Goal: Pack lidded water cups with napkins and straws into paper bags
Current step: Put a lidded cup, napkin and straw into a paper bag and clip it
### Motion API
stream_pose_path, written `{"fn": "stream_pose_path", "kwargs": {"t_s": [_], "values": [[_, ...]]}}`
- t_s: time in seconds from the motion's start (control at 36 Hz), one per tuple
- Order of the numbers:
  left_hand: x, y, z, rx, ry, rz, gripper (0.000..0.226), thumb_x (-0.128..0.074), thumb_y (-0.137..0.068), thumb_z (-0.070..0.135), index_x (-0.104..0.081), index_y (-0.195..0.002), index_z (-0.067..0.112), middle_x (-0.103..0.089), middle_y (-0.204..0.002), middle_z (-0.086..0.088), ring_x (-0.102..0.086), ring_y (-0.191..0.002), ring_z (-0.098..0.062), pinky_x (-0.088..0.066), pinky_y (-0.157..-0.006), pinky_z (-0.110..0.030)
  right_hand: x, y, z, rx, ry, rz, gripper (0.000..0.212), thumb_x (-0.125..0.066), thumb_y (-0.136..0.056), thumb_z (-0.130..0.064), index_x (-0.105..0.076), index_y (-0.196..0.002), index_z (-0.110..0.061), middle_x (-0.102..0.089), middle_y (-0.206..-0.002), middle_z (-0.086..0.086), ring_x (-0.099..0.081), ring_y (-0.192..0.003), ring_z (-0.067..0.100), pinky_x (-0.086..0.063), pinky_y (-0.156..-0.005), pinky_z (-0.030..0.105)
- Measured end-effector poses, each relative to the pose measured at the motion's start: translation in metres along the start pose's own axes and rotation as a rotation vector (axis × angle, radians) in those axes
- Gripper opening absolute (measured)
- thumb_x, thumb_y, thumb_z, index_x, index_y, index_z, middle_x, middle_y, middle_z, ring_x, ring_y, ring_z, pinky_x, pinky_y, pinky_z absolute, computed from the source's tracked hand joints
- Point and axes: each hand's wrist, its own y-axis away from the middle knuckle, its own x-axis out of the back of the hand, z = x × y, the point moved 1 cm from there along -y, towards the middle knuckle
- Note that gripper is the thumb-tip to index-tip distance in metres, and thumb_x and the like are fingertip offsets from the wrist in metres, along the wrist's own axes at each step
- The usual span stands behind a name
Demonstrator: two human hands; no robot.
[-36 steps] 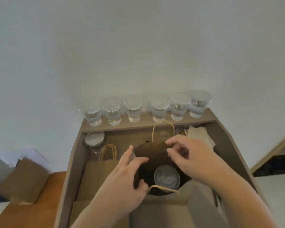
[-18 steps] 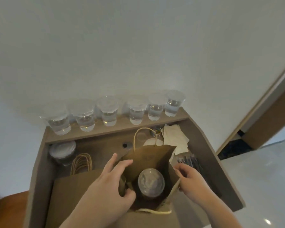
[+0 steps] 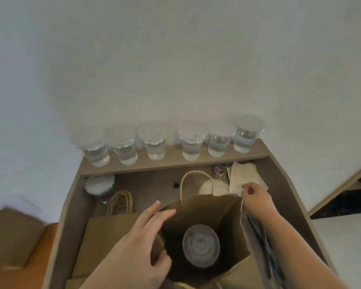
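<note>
The paper bag [image 3: 213, 211] is gripped at its 9 o'clock edge by the left hand [image 3: 138, 247]; a napkin [image 3: 239, 189] is pinched by the right hand [image 3: 256, 197] at 2 o'clock; room is left around the cup [image 3: 201, 248]

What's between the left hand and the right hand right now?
In the head view, the open paper bag stands between the left hand and the right hand, with one lidded cup upright inside.

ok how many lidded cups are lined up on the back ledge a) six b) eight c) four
a: six lidded water cups stand in a row on the back ledge; a seventh cup sits apart, inside the open paper bag.
</note>
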Motion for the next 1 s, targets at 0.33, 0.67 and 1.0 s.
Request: {"fn": "stream_pose_path", "kwargs": {"t_s": [0.33,0.67,1.0], "values": [[0.0,-0.005,0.0,0.145,0.068,0.13,0.075,-0.077,-0.091,0.022,-0.043,-0.139,0.068,-0.022,-0.157,0.045,-0.065,-0.097,-0.007,-0.051,-0.081,-0.011,-0.017,-0.08,0.02,0.029,0.179,0.013,0.055,-0.069,-0.096,-0.043,-0.05,-0.143,-0.019,-0.063,-0.136,0.014,-0.062,-0.121,0.039,-0.052,-0.09,0.045],[-0.011,-0.008,0.005,0.172,0.093,0.225,0.082,-0.078,-0.09,0.018,-0.041,-0.139,0.072,-0.034,-0.152,0.041,-0.063,-0.102,-0.004,-0.051,-0.086,-0.013,-0.016,-0.098,0.032,0.021,0.101,-0.039,0.043,-0.056,-0.107,-0.032,-0.051,-0.148,-0.02,-0.062,-0.14,0.015,-0.06,-0.123,0.04,-0.051,-0.097,0.046],[-0.007,-0.007,0.011,0.183,0.078,0.177,0.081,-0.074,-0.094,0.027,-0.03,-0.137,0.08,-0.021,-0.151,0.049,-0.06,-0.102,0.0,-0.052,-0.081,-0.012,0.019,-0.043,0.002,0.066,-0.076,0.117,0.025,-0.05,-0.104,-0.019,-0.067,-0.121,-0.018,-0.068,-0.097,0.004,-0.066,-0.083,0.022,-0.054,-0.067,0.034]]}}
